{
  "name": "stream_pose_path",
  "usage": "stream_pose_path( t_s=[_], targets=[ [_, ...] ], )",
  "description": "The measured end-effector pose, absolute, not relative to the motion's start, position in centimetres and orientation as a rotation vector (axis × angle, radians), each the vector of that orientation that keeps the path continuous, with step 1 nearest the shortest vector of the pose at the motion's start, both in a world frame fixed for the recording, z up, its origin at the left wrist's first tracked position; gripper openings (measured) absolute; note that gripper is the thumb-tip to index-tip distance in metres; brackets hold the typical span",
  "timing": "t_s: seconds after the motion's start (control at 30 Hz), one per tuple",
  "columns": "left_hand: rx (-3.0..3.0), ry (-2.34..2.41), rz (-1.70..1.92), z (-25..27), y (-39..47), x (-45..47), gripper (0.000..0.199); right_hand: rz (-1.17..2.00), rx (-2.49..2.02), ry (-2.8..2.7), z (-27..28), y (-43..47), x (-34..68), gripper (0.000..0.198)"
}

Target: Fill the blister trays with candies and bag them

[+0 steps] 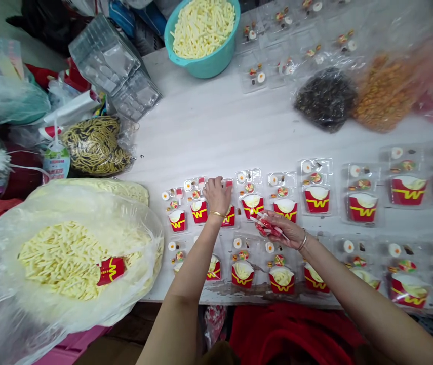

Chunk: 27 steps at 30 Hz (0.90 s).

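Note:
My left hand [218, 196] reaches down over a clear plastic blister tray in the back row, its fingers bent and closed at a small red-and-white piece [229, 183]. Its palm partly covers that tray's red fries box [230, 217]. My right hand [285, 229] is turned palm up and closed around a bunch of small red pieces with white sticks [268, 225]. Next to my left hand, a blister tray [198, 201] holds a toy fries box, a fried egg and a similar red-and-white piece. Another tray [252, 195] lies between my hands.
Two rows of filled trays run right, including a front tray [282, 274]. At left lies a large plastic bag of pale toy fries [64, 258]. A turquoise basin [204, 63] stands at the back, near stacked clear trays [113, 66]. Bags of dark pieces [326, 99] and orange pieces [383, 94] lie back right.

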<state>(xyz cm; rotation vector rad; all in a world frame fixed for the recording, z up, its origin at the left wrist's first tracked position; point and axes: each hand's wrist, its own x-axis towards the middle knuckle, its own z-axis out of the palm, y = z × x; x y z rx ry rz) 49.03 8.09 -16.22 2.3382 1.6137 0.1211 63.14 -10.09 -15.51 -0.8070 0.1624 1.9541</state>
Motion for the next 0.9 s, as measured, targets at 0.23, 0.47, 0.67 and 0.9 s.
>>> stream_pose_path(
  t_s=[0.23,0.47,0.67,0.9],
  targets=[
    [1.893,0.595,0.072,-10.8,4.5,49.7,0.023,2.012,-0.739,0.292,-15.5,-10.3,63.5,0.036],
    [1.904,0.888,0.258,-9.6,2.1,50.8,0.017,2.042,-0.635,0.320,-16.1,-11.0,63.5,0.038],
    [1.944,1.091,0.552,-13.1,4.9,53.0,0.016,1.961,-0.626,0.357,-16.3,-12.3,64.7,0.034],
    [2.431,0.913,0.295,-17.6,6.3,55.7,0.020,1.838,-0.604,0.442,-16.4,-13.5,66.3,0.037]
  ],
)
